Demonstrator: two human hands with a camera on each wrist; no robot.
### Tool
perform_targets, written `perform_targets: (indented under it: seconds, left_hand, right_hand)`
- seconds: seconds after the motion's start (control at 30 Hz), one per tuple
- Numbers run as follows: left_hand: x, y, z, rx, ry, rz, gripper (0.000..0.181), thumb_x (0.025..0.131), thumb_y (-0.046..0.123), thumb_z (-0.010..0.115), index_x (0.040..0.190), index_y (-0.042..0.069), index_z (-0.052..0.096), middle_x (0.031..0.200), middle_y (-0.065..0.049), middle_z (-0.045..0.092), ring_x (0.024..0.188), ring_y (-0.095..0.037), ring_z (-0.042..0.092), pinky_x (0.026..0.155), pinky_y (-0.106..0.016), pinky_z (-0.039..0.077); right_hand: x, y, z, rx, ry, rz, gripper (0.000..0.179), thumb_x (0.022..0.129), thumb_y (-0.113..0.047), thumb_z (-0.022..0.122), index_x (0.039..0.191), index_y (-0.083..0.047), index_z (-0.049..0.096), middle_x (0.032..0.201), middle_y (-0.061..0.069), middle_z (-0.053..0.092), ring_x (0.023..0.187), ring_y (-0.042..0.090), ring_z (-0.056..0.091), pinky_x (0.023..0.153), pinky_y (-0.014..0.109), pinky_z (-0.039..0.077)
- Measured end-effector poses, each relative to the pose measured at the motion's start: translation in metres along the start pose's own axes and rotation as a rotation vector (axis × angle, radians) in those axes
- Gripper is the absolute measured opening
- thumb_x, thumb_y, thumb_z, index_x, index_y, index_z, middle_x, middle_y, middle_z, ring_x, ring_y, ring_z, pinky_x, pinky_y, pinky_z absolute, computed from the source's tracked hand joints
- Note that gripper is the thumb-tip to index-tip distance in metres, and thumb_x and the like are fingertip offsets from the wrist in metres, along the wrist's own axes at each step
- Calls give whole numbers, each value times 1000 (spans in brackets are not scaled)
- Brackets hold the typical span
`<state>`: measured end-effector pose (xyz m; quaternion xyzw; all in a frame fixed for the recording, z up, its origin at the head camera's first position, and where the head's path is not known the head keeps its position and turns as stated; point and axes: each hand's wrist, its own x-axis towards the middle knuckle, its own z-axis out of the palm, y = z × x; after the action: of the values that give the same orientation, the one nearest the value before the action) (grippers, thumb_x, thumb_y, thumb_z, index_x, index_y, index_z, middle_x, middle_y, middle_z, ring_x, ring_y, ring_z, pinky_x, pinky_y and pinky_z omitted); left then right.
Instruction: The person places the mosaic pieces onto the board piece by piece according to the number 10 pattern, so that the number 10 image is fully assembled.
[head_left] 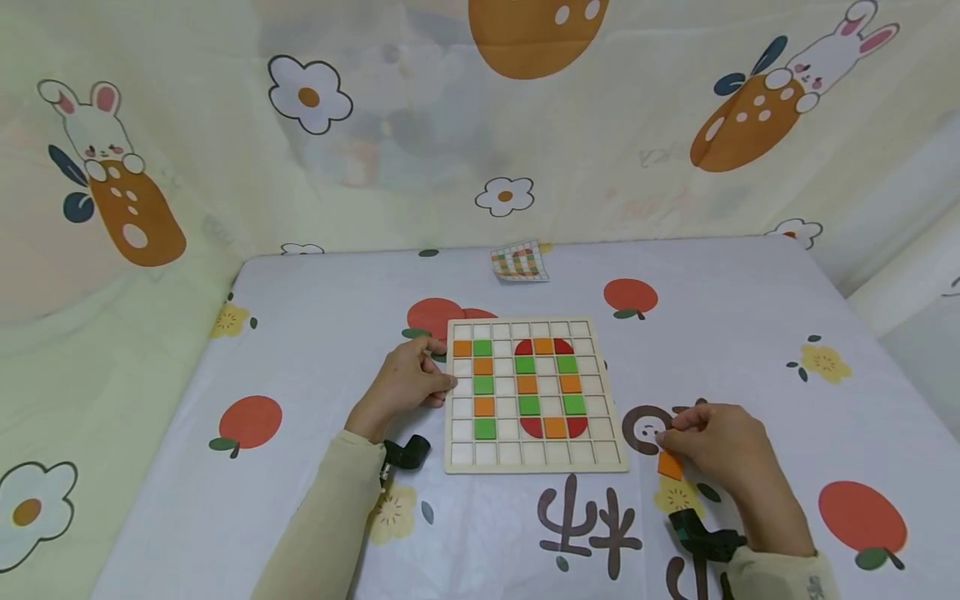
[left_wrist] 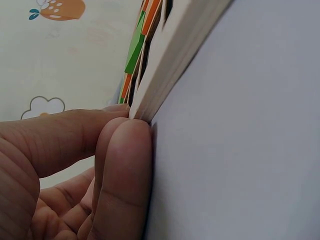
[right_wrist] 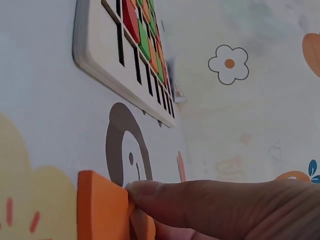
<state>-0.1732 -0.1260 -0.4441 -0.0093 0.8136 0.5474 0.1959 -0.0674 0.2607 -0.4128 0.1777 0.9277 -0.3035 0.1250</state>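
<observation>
A pale wooden grid board (head_left: 502, 453) lies flat, seen from above in the head view. Green and orange square tiles form a column at its left, with one orange tile (head_left: 462, 348) beside the top. A ring of red, green and orange tiles fills the right part, its corners red and rounded. My left hand (head_left: 408, 379) holds the board's left edge, thumb and fingertips right at the rim (left_wrist: 142, 107). To the right of the board, my right hand (head_left: 720, 442) pinches an orange square tile (right_wrist: 102, 210) by its edge, close over the cloth.
Behind the board stands a small curled pattern card (head_left: 519, 262) with a coloured grid. The table carries a pale cloth (head_left: 337, 308) printed with fruit and flowers. A printed curtain (head_left: 420, 167) hangs at the back. Black wrist devices (head_left: 407, 452) sit at both cuffs.
</observation>
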Motion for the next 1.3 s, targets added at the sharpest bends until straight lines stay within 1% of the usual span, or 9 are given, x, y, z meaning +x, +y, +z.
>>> perform_targets:
  seconds: [0.17, 0.43, 0.6, 0.7, 0.77, 0.93, 1.07, 1.2, 1.3]
  left_hand:
    - [0, 0, 0, 1, 1, 3, 52, 88, 4, 83, 133, 4, 58, 83, -11, 64, 60, -16, 67, 59, -27, 61]
    - [0, -1, 0, 0, 2, 8, 52, 88, 4, 83, 134, 4, 58, 83, -11, 64, 60, -16, 67, 59, -27, 61]
    - [-1, 0, 0, 1, 0, 5, 52, 88, 4, 83, 134, 4, 58, 82, -11, 64, 60, -16, 67, 59, -27, 61]
    - [-1, 0, 0, -1, -4, 6, 52, 88, 4, 83, 134, 3, 58, 83, -11, 64, 60, -16, 67, 59, -27, 61]
    - [-1, 0, 0, -3, -6, 8, 52, 88, 4, 83, 134, 3, 58, 83, -11, 65, 60, -16, 67, 59, -27, 61]
    - [0, 0, -1, -6, -7, 10, 52, 88, 4, 83, 133, 3, 58, 83, -11, 65, 60, -16, 66, 60, -27, 61]
    - [0, -1, -1, 0, -2, 4, 52, 88, 4, 83, 134, 3, 57, 83, -11, 64, 60, -16, 67, 60, -27, 61]
    - [0, -2, -1, 6, 0, -2, 53, 88, 4, 83, 134, 4, 57, 84, -11, 64, 61, -16, 67, 60, -27, 61]
    - [1, -2, -1, 6, 0, -1, 52, 89, 5, 83, 134, 4, 57, 84, -11, 65, 61, -16, 67, 60, -27, 61]
  right_hand:
    - [0, -1, -1, 8, 1, -23, 27, 87, -22, 82, 94, 1, 70, 81, 9, 69, 79, 26, 59, 59, 32, 47]
    - [-1, 1, -3, -12, -5, -18, 32, 86, -26, 84, 96, 1, 69, 80, 8, 67, 79, 26, 58, 59, 32, 46]
    - [-1, 2, -3, 23, -15, -58, 29, 87, -22, 83, 96, 0, 67, 79, 6, 66, 74, 23, 58, 57, 30, 48]
    - [-3, 2, -1, 88, -7, -99, 26, 90, -19, 81, 100, 1, 67, 78, 5, 68, 70, 20, 61, 55, 28, 52]
    - [-4, 1, 1, 158, -2, -138, 25, 92, -14, 78, 106, 4, 68, 81, 6, 70, 69, 19, 66, 57, 27, 56]
    - [-4, -9, 9, 333, -39, -187, 29, 98, -8, 70, 121, 10, 65, 92, 12, 71, 74, 17, 71, 66, 26, 63]
    - [-2, -22, 17, 412, -97, -184, 29, 99, -7, 68, 121, 10, 64, 95, 12, 72, 76, 18, 72, 68, 27, 64]
    - [-2, -37, 27, 474, -161, -184, 28, 98, -8, 71, 118, 10, 64, 91, 10, 74, 73, 18, 73, 64, 28, 63]
    - [-2, -47, 34, 517, -203, -195, 27, 96, -6, 73, 116, 11, 65, 88, 10, 74, 71, 18, 73, 64, 28, 63]
